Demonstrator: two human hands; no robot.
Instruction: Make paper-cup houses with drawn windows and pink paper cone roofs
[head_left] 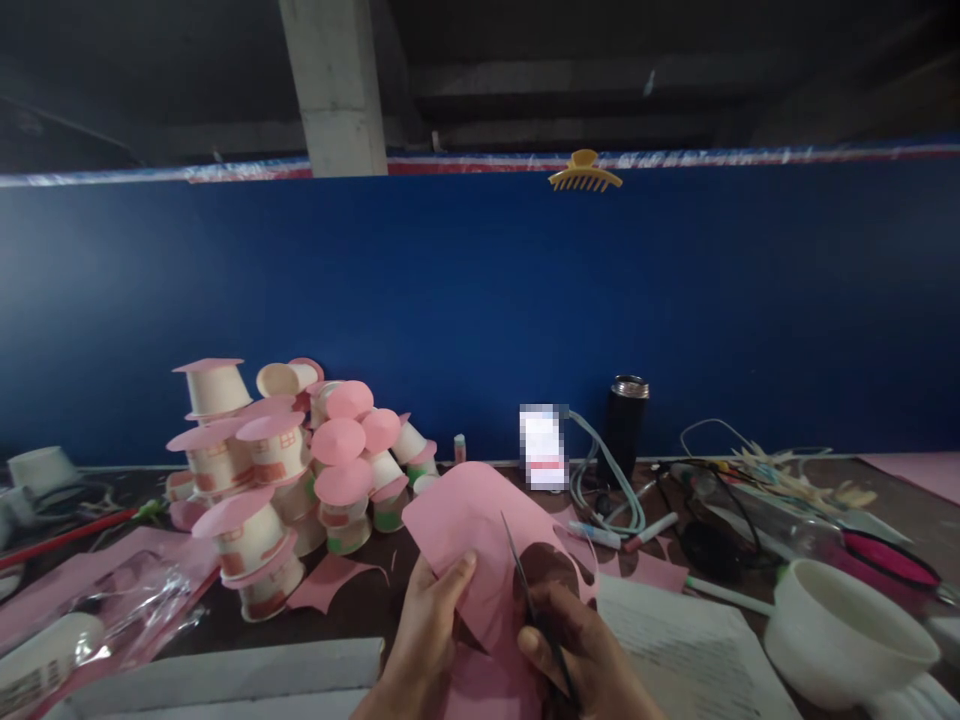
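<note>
Left hand (439, 610) grips pink paper (480, 530); right (570, 640), curled, clasps scissors (536, 610).

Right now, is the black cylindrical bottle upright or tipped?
Upright. The black cylindrical bottle stands vertical in front of the blue partition, silver rim on top.

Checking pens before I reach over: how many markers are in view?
3: a blue-ended marker and red-ended marker near the black bottle, a green-ended marker beside the white bowl. Others may be hidden.
</note>
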